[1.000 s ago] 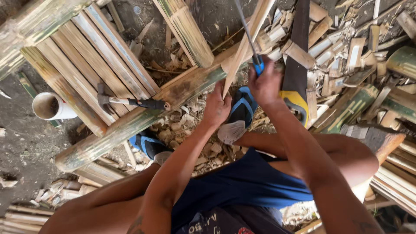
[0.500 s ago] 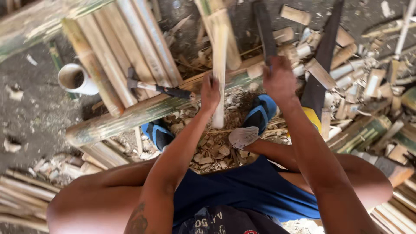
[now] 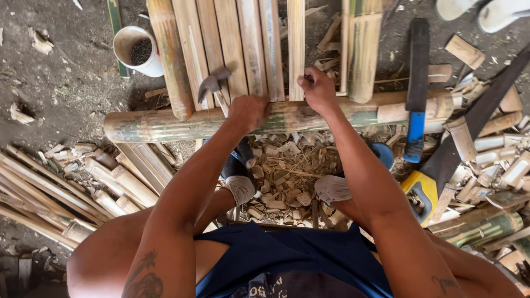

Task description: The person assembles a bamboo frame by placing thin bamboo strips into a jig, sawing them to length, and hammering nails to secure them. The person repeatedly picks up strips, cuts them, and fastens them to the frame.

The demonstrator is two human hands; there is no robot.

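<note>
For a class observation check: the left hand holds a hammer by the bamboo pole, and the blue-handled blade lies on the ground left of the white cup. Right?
Not quite. The head view shows the blue-handled blade resting across the bamboo pole, far right of the white cup. The left hand does hold the hammer.

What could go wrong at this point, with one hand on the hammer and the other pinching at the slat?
1. The right hand pinches right at the bamboo slat; a swing of the hammer held by the left hand might hit those fingers.
2. The round bamboo pole beneath could roll.
3. The blue-handled blade lies unsecured on that pole.
</note>
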